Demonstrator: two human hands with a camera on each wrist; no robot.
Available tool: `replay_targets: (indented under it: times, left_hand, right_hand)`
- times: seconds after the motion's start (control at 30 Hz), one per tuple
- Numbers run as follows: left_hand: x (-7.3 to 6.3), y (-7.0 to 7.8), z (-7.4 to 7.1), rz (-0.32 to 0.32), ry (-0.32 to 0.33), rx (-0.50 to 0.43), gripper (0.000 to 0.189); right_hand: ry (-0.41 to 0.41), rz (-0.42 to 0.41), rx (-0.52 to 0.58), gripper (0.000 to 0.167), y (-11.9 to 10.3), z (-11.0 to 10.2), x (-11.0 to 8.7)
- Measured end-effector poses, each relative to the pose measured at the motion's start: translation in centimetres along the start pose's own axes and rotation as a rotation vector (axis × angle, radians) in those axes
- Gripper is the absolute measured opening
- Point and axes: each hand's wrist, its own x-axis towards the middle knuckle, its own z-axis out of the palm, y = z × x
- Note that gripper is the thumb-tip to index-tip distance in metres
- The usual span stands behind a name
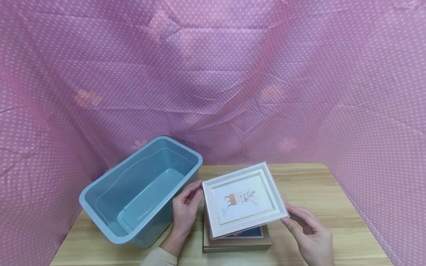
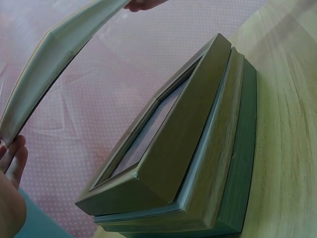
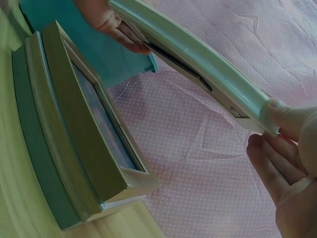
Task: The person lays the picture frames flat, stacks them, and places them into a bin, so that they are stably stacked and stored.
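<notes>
A white picture frame (image 1: pixel 244 221) with a gold inner line and a drawing inside is held tilted above a stack of picture frames (image 1: pixel 237 244). My left hand (image 1: pixel 185 212) grips its left edge, thumb on the front. At the opposite corner my right hand (image 1: pixel 309 231) pinches it between thumb and fingers. The right wrist view shows the back of the white frame (image 3: pixel 198 54), apart from the stack. On top of that stack lies a brown-sided picture frame (image 2: pixel 183 139), face up; more frames lie beneath it.
A blue-grey plastic bin (image 1: pixel 156 208) stands on the left of the wooden table (image 1: pixel 306 184), close to my left hand. Pink polka-dot cloth (image 1: pixel 216 85) hangs behind the table and at both sides.
</notes>
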Motion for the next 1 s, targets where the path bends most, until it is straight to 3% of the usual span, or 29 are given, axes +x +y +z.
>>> replay_targets:
  times: [0.3,0.6,0.87,1.0]
  left_hand:
    - [0.1,0.3,-0.1,-0.048,-0.043,0.045,0.034]
    - [0.2,0.3,0.0,-0.077,-0.08,0.068,0.038]
    - [0.1,0.4,-0.1,-0.098,-0.106,0.118,0.04]
    - [0.1,0.2,-0.1,-0.114,-0.113,0.131,0.042]
  right_hand:
    - [0.041,0.065,-0.06,0.041,-0.1,0.3,-0.5]
    - [0.033,-0.075,0.013,0.042,0.9,0.7,-1.2]
    - [0.109,0.064,-0.05,0.038,1.3,1.6,-2.6]
    - [0.162,0.104,0.01,0.036,1.4,2.4,-3.1]
